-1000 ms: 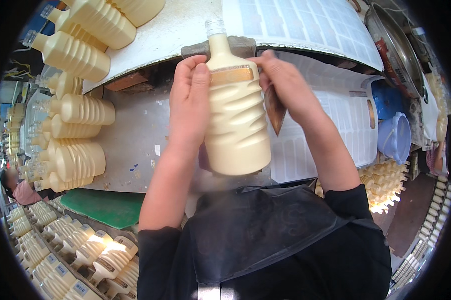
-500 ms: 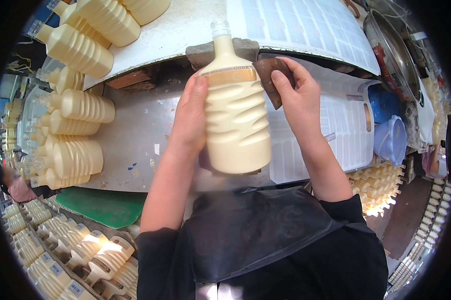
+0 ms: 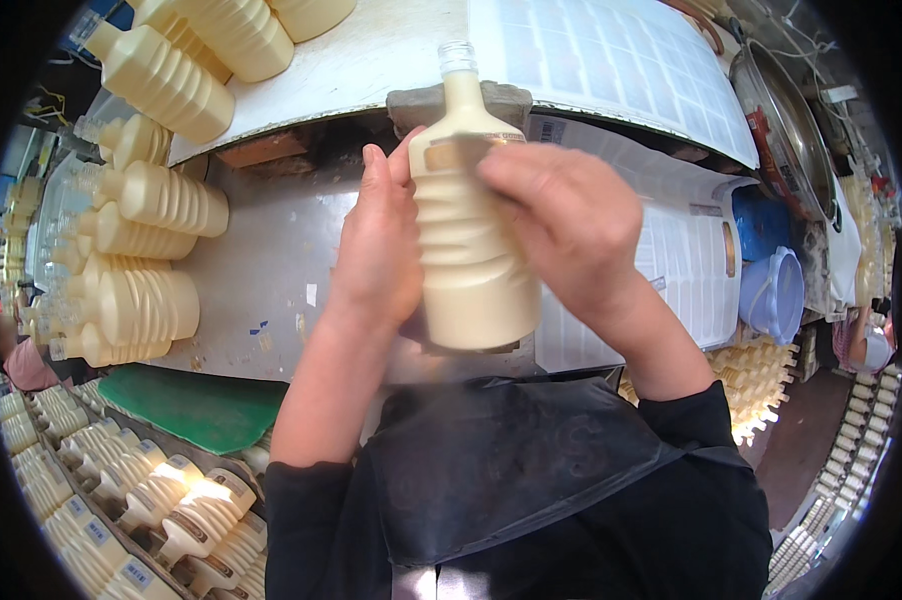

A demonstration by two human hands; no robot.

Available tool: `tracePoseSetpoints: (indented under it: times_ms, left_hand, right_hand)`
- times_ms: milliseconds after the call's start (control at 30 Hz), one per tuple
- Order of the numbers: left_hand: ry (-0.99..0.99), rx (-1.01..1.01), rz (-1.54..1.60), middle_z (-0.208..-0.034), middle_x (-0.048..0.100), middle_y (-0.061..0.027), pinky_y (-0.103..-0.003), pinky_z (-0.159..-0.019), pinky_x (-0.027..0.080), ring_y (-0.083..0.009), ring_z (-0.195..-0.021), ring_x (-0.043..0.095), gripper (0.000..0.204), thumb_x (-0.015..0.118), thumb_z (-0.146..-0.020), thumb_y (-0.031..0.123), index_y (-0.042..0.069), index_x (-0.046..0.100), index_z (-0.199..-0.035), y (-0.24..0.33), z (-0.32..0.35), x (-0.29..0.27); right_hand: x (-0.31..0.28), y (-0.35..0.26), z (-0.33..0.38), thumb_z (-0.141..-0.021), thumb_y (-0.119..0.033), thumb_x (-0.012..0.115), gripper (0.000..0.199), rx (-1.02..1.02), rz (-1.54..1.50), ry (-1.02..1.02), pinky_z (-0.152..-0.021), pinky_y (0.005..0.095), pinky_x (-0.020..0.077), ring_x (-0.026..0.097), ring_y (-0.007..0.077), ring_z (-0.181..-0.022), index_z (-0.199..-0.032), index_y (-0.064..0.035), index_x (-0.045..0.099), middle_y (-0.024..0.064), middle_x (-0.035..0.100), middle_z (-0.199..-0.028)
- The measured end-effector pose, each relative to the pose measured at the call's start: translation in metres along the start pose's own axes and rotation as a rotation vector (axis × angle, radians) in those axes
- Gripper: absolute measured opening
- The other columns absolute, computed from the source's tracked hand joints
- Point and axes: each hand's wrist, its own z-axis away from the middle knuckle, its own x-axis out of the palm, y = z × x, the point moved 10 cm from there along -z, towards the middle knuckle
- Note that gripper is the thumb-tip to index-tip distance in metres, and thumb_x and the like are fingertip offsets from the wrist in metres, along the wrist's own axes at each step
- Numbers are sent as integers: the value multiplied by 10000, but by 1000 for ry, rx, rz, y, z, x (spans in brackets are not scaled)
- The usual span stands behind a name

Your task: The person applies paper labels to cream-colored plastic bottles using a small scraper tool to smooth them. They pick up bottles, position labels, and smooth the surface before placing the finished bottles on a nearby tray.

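Ribbed cream bottle [image 3: 481,300], neck toward 12; half-open left hand [image 3: 376,235] braces 9-o'clock side, likely against right hand [image 3: 568,208] pinching blurred dark pad [image 3: 468,156].

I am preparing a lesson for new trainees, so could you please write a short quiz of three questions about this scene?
1. Which hand reaches across the front of the cream bottle: (a) left or (b) right?
2. True or false: the bottle's clear neck is covered by a cap.
3. Fill in: the green board lies to the person's ____.

Key: 1. b, the right hand; 2. false, the neck is uncapped; 3. left.
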Motion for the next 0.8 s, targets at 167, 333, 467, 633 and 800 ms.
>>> tracePoseSetpoints:
  times_ms: [167,333,467,633,800]
  left_hand:
    - [22,-22,61,-1482,508,-145,-430,-1142,427,-267,-1346,513,722,191,-1111,560,26,303,-1583,-1,3,2]
    - [69,-34,-7,-1517,491,-138,-420,-1176,377,-267,-1393,479,762,194,-1100,591,18,296,-1592,-2,9,0]
    - [53,-4,-8,-1521,497,-131,-413,-1174,374,-263,-1396,482,773,196,-1096,601,16,309,-1589,2,8,1]
    - [32,41,-19,-1494,525,-126,-394,-1155,385,-252,-1375,498,770,202,-1094,606,20,352,-1571,3,6,-2]
    - [-7,51,26,-1460,553,-127,-381,-1172,347,-238,-1357,491,754,223,-1106,578,-12,376,-1550,1,5,-5]
  right_hand:
    - [0,-11,-8,-743,-56,727,231,-28,63,-15,-691,356,564,731,252,-802,-971,-90,742,66,751,-886]
    - [14,-25,-14,-740,-99,708,253,-113,105,-111,-708,360,543,710,246,-835,-991,-86,732,63,734,-952]
    - [28,-45,-14,-711,-112,708,311,-208,71,-221,-705,377,537,709,263,-836,-1018,-71,730,56,732,-936]
    - [12,-27,-22,-721,-14,742,290,-111,191,-89,-708,346,556,716,265,-827,-1004,-77,766,76,749,-937]
    - [33,-39,-17,-753,-13,759,251,-157,88,-243,-696,334,562,718,253,-797,-985,-107,777,77,748,-904]
